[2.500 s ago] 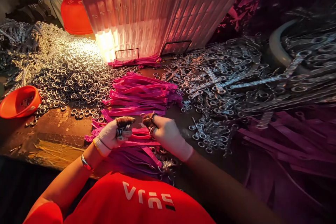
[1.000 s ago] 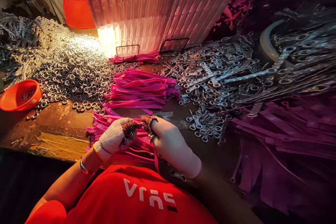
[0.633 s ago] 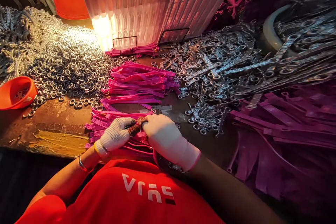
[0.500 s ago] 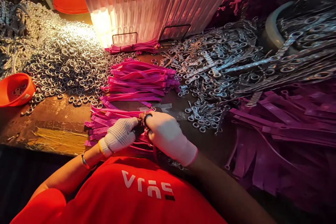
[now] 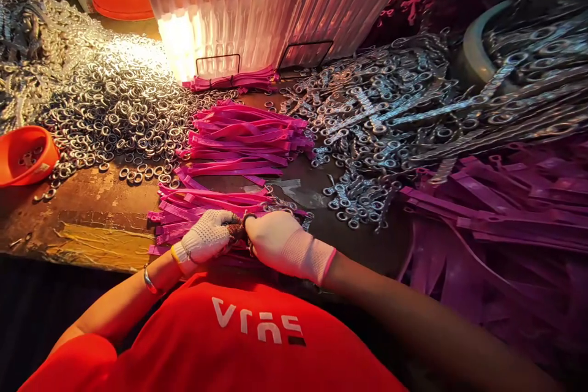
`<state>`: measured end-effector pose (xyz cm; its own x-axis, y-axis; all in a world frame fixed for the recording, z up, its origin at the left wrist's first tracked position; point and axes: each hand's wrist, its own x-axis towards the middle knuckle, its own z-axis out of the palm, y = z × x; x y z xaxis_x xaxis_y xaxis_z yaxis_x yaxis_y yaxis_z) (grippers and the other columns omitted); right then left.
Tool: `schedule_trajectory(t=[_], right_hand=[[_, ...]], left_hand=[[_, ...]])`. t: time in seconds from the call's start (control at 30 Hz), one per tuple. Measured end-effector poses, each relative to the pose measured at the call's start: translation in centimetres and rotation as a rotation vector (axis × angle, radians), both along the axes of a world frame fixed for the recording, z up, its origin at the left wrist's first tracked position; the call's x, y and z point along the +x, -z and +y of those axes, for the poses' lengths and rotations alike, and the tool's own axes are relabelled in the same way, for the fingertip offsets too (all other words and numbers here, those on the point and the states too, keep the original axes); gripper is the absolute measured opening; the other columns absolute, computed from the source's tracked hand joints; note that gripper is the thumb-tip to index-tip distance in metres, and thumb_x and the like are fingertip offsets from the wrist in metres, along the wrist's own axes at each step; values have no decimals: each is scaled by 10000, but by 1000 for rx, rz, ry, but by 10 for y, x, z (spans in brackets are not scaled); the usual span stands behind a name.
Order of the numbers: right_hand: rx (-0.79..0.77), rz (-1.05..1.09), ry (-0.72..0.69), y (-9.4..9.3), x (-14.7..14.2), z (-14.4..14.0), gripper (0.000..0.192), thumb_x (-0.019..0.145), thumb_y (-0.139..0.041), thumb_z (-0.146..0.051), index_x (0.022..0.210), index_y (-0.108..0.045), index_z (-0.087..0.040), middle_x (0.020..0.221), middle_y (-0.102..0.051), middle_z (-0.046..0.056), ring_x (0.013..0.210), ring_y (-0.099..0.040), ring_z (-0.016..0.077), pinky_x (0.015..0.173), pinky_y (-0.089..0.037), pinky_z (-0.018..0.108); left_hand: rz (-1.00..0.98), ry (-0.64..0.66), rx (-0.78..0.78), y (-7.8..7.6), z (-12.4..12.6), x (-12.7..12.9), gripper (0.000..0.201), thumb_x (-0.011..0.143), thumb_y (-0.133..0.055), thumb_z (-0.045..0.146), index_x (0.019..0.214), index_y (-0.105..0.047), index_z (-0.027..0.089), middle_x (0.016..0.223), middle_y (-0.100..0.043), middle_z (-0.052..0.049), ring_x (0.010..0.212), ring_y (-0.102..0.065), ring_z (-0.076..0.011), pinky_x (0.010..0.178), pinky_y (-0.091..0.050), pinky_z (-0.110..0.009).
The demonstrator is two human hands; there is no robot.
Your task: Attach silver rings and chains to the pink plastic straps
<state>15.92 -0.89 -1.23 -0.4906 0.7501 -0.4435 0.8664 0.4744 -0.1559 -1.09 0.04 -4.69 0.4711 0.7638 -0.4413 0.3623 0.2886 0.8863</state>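
My left hand (image 5: 209,236), in a dotted white work glove with dark fingertips, is closed at the table's front edge. Its fingertips meet those of my right hand (image 5: 275,239), which is closed too, in a smooth pale glove with a dark band round a finger. What the two hands pinch between them is small and hidden by the fingers. Just behind and left of them lies a bundle of pink straps (image 5: 184,211). A second pile of pink straps (image 5: 243,138) lies farther back. Some metal links show just behind my right hand.
Metal rings (image 5: 133,110) are heaped at the left, beside an orange bowl (image 5: 46,162). Twisted metal links (image 5: 367,110) lie heaped at the right, with purple straps (image 5: 505,208) hanging over the edge. A translucent corrugated panel (image 5: 257,6) stands at the back.
Both hands have come slightly nearer to my body, the right one also moving left and turning flatter. Metal links behind it are now uncovered.
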Motion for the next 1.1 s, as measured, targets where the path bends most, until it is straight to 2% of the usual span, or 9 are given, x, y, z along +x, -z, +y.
schedule_trajectory(t=[0.1, 0.37, 0.47, 0.67, 0.73, 0.8, 0.9, 1.0, 1.1], right_hand=[[27, 1, -18, 1, -2, 0, 239, 929, -407, -131, 1031, -620, -95, 791, -726, 170, 762, -726, 297, 587, -415, 312], [325, 65, 99, -6, 7, 2, 159, 875, -489, -119, 916, -643, -122, 856, -720, 151, 810, -671, 247, 661, -368, 321], [293, 72, 92, -5, 9, 0, 135, 859, -506, -128, 896, -636, -125, 796, -718, 136, 762, -668, 233, 613, -331, 313], [195, 31, -40, 3, 14, -3, 162, 875, -507, -180, 941, -633, -103, 767, -719, 157, 676, -670, 255, 535, -245, 323], [194, 35, -90, 6, 14, -4, 170, 882, -497, -173, 944, -638, -100, 746, -717, 153, 629, -653, 241, 529, -229, 323], [216, 51, -124, 6, 15, -3, 182, 891, -483, -177, 936, -644, -105, 707, -708, 139, 595, -631, 226, 527, -209, 326], [296, 79, -97, -3, 17, 0, 217, 912, -465, -233, 912, -647, -116, 694, -702, 135, 620, -627, 226, 539, -186, 335], [341, 95, 35, -15, 19, -1, 305, 945, -475, -364, 928, -649, -114, 713, -705, 135, 653, -631, 229, 556, -202, 337], [286, 107, 113, -18, 25, -11, 335, 945, -527, -435, 914, -666, -131, 748, -714, 119, 685, -636, 220, 583, -267, 324]], left_hand=[[-6, 0, -39, -2, 5, -4, 272, 831, -600, 391, 699, -581, 154, 564, -523, 30, 479, -438, -89, 451, -304, -214], [-82, -45, -131, -34, 13, -10, 445, 860, -608, 573, 676, -547, 172, 481, -473, 42, 382, -373, -77, 368, -240, -214], [-84, -73, -119, -35, 5, -5, 421, 867, -606, 552, 699, -573, 166, 481, -488, 41, 388, -374, -75, 374, -247, -209], [-42, -115, -80, -25, -6, 4, 373, 838, -631, 485, 674, -574, 155, 507, -502, 37, 436, -408, -74, 417, -276, -201], [-25, -76, -57, -26, -4, 2, 360, 838, -625, 462, 657, -553, 159, 535, -509, 33, 464, -418, -76, 433, -287, -200], [2, 45, -67, -37, 4, -5, 348, 853, -601, 433, 645, -557, 158, 531, -504, 27, 468, -413, -78, 433, -283, -199], [76, 245, -103, -72, 25, -24, 247, 824, -643, 386, 770, -662, 146, 552, -537, 20, 452, -404, -78, 416, -281, -188], [217, 224, 7, -113, 48, -49, 282, 785, -689, 386, 884, -742, 127, 571, -592, -6, 419, -404, -77, 383, -286, -177], [321, 126, 134, -127, 61, -66, 277, 788, -676, 349, 948, -764, 141, 606, -644, -5, 439, -464, -90, 383, -300, -152]])
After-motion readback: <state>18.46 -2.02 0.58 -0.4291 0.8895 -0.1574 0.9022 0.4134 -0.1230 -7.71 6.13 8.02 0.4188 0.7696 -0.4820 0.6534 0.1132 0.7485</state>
